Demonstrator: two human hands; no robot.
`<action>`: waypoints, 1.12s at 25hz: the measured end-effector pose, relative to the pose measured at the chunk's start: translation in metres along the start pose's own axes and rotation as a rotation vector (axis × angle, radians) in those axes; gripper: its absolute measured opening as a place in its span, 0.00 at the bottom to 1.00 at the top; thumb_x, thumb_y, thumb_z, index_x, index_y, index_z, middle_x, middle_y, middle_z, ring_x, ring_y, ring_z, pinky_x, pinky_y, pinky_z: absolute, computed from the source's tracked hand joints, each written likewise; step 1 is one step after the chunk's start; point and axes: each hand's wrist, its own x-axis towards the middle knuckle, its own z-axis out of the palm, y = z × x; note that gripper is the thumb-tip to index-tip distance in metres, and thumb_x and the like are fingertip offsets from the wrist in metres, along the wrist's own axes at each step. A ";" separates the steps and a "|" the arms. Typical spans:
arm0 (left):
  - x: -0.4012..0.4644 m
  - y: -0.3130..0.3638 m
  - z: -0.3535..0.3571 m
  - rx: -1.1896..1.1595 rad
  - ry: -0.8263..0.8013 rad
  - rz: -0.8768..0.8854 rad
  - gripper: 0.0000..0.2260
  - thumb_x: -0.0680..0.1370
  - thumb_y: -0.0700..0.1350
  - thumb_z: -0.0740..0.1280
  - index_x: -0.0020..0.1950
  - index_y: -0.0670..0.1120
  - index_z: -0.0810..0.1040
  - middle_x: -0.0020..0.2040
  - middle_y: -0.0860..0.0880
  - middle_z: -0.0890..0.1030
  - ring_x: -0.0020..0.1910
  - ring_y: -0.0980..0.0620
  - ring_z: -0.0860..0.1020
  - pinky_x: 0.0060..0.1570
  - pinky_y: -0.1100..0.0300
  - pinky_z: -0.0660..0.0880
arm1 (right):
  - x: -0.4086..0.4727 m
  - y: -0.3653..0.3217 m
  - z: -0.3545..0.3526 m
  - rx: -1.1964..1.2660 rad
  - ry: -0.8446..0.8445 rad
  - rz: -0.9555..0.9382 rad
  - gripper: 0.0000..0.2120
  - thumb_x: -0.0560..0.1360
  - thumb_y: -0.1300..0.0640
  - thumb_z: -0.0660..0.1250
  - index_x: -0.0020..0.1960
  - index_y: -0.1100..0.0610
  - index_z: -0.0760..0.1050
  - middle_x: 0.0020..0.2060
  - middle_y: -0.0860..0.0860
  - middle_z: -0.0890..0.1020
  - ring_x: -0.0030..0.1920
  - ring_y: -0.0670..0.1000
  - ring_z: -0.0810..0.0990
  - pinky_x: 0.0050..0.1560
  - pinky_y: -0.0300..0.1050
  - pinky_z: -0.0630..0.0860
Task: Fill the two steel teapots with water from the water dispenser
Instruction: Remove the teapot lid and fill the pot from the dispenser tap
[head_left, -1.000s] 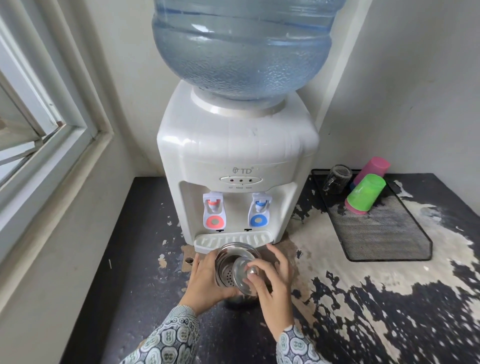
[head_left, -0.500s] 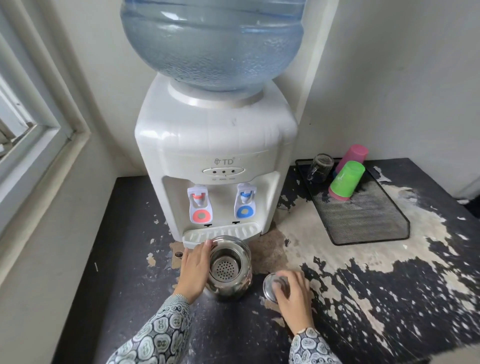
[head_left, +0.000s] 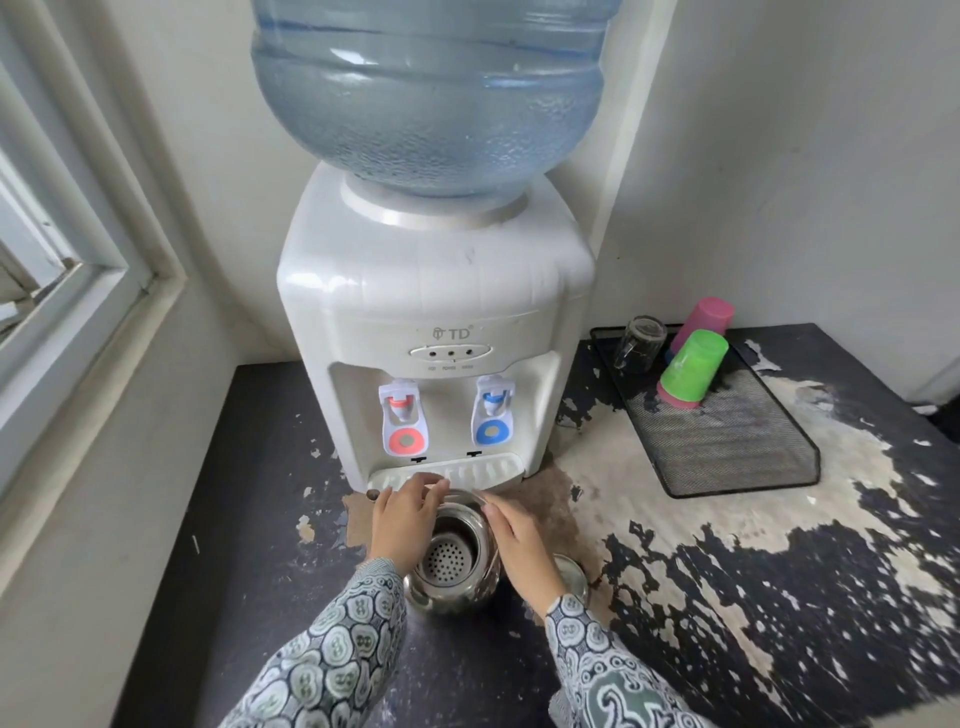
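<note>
A steel teapot (head_left: 451, 569) stands open on the dark table just in front of the white water dispenser (head_left: 435, 332); its perforated strainer shows inside. My left hand (head_left: 404, 517) grips the teapot's left side. My right hand (head_left: 519, 543) rests on its right side and rim. The teapot's steel lid (head_left: 571, 574) lies on the table to the right, partly hidden behind my right wrist. The dispenser has a red tap (head_left: 404, 423) and a blue tap (head_left: 492, 415) above a drip tray (head_left: 452, 474). A second teapot is not in view.
A black mesh tray (head_left: 727, 441) at the right holds a green cup (head_left: 693, 366) stacked on a pink one, another pink cup (head_left: 707, 317) and a glass (head_left: 638, 343). A window frame (head_left: 78, 249) and wall close in the left. The table's (head_left: 779, 597) surface is peeling.
My right hand lifted the lid off, set it on the table to the right, let go, and now holds the teapot's right side. The left hand stayed on the teapot.
</note>
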 end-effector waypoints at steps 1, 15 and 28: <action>0.000 0.002 0.000 0.031 0.015 0.018 0.10 0.80 0.50 0.57 0.53 0.49 0.75 0.51 0.49 0.83 0.57 0.48 0.74 0.65 0.54 0.58 | -0.002 0.002 0.002 0.011 -0.004 0.040 0.14 0.79 0.56 0.55 0.62 0.50 0.73 0.58 0.47 0.78 0.59 0.41 0.74 0.65 0.40 0.69; -0.117 -0.039 -0.006 -0.509 0.017 -0.221 0.22 0.73 0.45 0.69 0.63 0.49 0.64 0.59 0.48 0.62 0.63 0.51 0.62 0.68 0.51 0.60 | -0.058 -0.009 -0.016 0.260 -0.364 0.639 0.11 0.74 0.53 0.62 0.55 0.51 0.66 0.55 0.51 0.71 0.56 0.54 0.75 0.50 0.54 0.80; -0.112 -0.042 -0.018 -0.705 0.008 -0.224 0.20 0.78 0.43 0.61 0.68 0.54 0.60 0.68 0.54 0.64 0.68 0.55 0.63 0.68 0.58 0.60 | -0.029 0.002 -0.001 0.177 -0.316 0.314 0.08 0.77 0.49 0.58 0.56 0.43 0.69 0.55 0.41 0.76 0.57 0.40 0.73 0.63 0.44 0.69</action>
